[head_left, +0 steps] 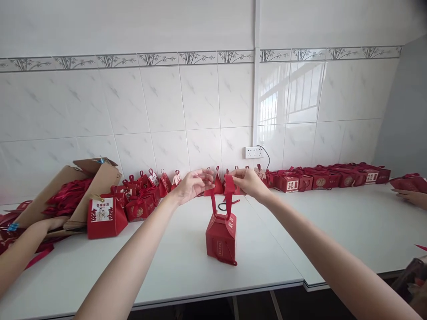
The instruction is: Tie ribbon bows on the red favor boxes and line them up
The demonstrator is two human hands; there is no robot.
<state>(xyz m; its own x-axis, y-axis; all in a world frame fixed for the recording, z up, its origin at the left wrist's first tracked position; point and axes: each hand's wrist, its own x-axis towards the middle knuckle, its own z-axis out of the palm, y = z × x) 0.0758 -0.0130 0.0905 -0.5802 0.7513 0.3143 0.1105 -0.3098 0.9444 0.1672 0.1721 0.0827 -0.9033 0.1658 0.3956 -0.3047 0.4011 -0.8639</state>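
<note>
A small red gift box (213,242) stands upright on the white table in front of me, with a dark red cord along its lower side. Two lengths of red ribbon (229,189) rise from its top. My left hand (195,184) pinches the left length above the box. On the other side, my right hand (248,182) grips the right length between thumb and fingers. The hands are apart, and the ribbon is not tied between them. A black loop (222,206) lies on the table just behind the box.
An open cardboard carton (100,191) of red ribbon stands left, with another person's arm (31,238) at it. Nearby is a larger red box (115,224). Red boxes (320,180) line the wall below a socket strip (253,152). Another person's hand (412,196) touches boxes far right.
</note>
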